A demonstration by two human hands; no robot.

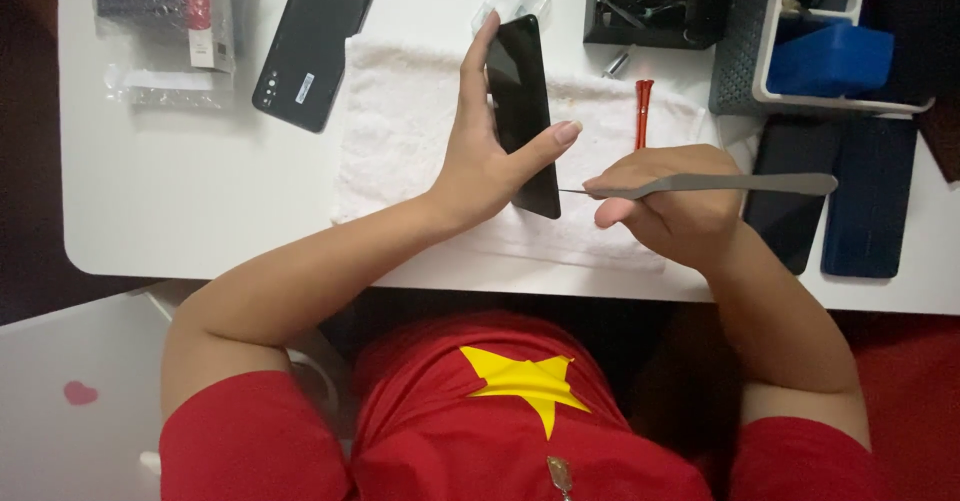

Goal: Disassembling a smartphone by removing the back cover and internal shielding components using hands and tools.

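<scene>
My left hand [480, 156] grips a black smartphone [524, 101], holding it on edge above a white towel [400, 141], thumb across its lower face. My right hand [670, 206] holds a flat grey metal pry tool [720, 184] with its thin tip pointing left, right at the phone's lower edge. An orange-handled tool [642, 111] lies on the towel behind my right hand.
A black phone back cover [312, 43] lies at the back left beside plastic packets [165, 21]. A black tool tray [650, 1] and a grey basket [745, 51] with a blue box stand at the back right. Two dark flat panels [840, 196] lie at the right.
</scene>
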